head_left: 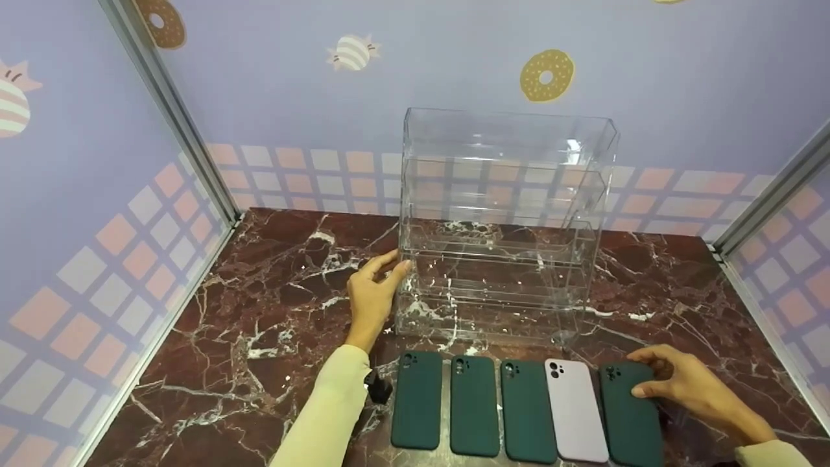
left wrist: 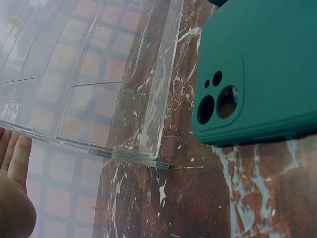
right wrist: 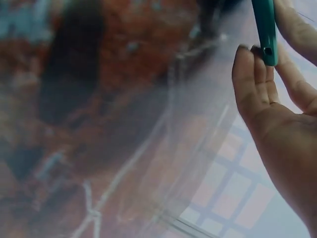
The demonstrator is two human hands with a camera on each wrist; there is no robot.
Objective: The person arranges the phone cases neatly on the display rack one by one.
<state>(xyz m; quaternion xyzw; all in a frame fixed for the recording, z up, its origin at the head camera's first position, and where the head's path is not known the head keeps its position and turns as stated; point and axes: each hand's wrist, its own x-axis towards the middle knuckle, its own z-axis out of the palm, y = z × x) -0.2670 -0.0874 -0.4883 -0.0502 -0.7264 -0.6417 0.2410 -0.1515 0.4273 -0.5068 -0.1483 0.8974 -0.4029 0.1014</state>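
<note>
My right hand [head_left: 690, 386] pinches a dark green phone case [head_left: 629, 421] at the right end of a row. In the right wrist view, the green case's edge [right wrist: 266, 34] sits between thumb and fingers. My left hand [head_left: 376, 292] touches the left side of a clear tiered acrylic rack [head_left: 493, 259], its fingers fairly straight in the left wrist view. A pale lilac phone case [head_left: 577, 408] lies beside the held one. Left of it lie three more green cases, the left one [head_left: 417, 402], the middle one [head_left: 475, 405] and the third [head_left: 528, 412], camera cutouts toward the rack.
The marble-patterned table [head_left: 279, 311] carries everything. Patterned walls enclose it, with a back wall [head_left: 454, 65] close behind the rack and metal corner posts at both sides. A small black device [head_left: 378, 387] is on my left wrist.
</note>
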